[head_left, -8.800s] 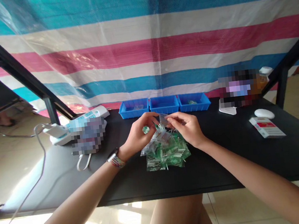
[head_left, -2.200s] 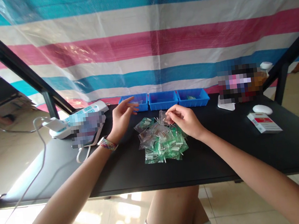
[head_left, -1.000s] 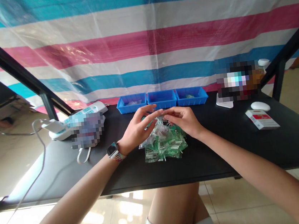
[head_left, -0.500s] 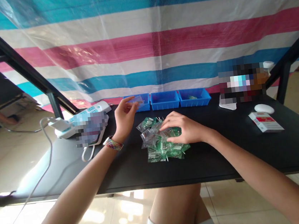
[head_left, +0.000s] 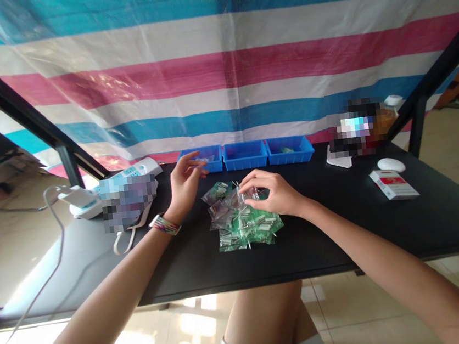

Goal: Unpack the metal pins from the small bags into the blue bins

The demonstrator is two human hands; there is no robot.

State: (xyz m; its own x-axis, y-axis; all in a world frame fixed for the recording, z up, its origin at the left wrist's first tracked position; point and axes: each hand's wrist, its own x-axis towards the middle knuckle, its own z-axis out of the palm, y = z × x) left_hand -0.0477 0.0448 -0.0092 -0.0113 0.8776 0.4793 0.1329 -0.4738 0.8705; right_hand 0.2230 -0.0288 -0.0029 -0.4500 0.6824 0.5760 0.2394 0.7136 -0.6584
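Note:
A pile of small clear and green bags (head_left: pixel 239 223) with metal parts lies on the black table (head_left: pixel 324 238) in front of me. My right hand (head_left: pixel 271 195) rests on the top of the pile, its fingers pinched on one small clear bag (head_left: pixel 251 194). My left hand (head_left: pixel 183 183) is raised beside the left blue bin (head_left: pixel 212 165), fingers apart and holding nothing. A small bag lies in that bin. The middle blue bin (head_left: pixel 246 162) and the right blue bin (head_left: pixel 289 157) stand in a row with it at the table's back edge.
A white power strip (head_left: pixel 138 170) with a plug and cable, and a blurred object (head_left: pixel 127 203), lie to the left. At the right are a white mouse (head_left: pixel 390 165), a red and white box (head_left: pixel 392 184) and another blurred object (head_left: pixel 355 127). Black frame posts flank the table.
My left hand, which held a small bag at the left bin half a second ago, now has its fingers apart. My right hand went from lying flat on the pile to pinching a bag.

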